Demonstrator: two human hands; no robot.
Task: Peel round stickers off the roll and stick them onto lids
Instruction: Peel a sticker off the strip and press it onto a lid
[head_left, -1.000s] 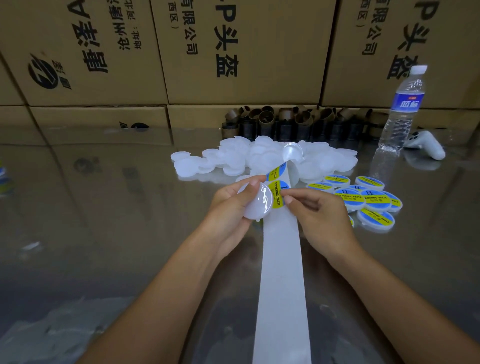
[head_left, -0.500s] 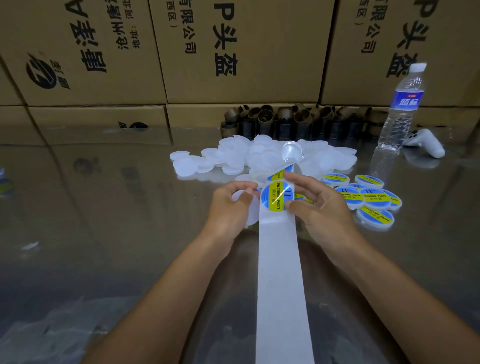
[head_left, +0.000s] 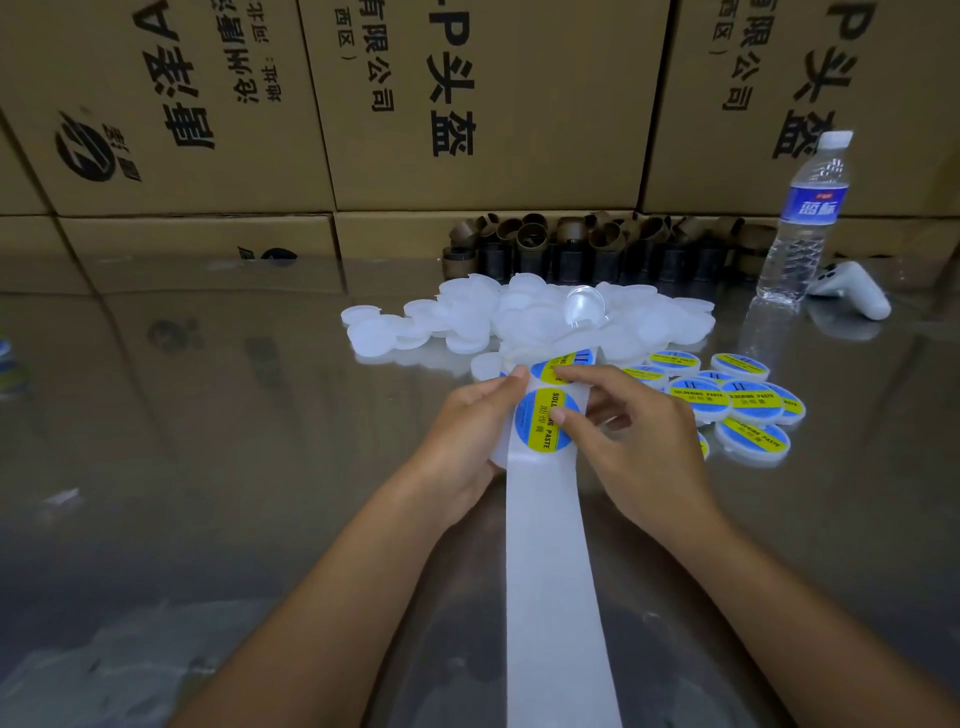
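Note:
My left hand grips a white round lid from its left side, just above the sticker roll's white backing strip. A blue and yellow round sticker lies on the lid's face. My right hand presses its thumb on the sticker's right edge. Its index finger reaches to the following sticker on the strip. Behind my hands lies a pile of bare white lids. Several stickered lids lie to the right.
The glossy tabletop reflects the cardboard boxes stacked along the back. Brown cardboard tubes stand behind the lid pile. A water bottle and a white controller sit at the far right.
The sticker came off the strip and went onto the lid. My right thumb now presses on it, and both hands sit slightly nearer to me.

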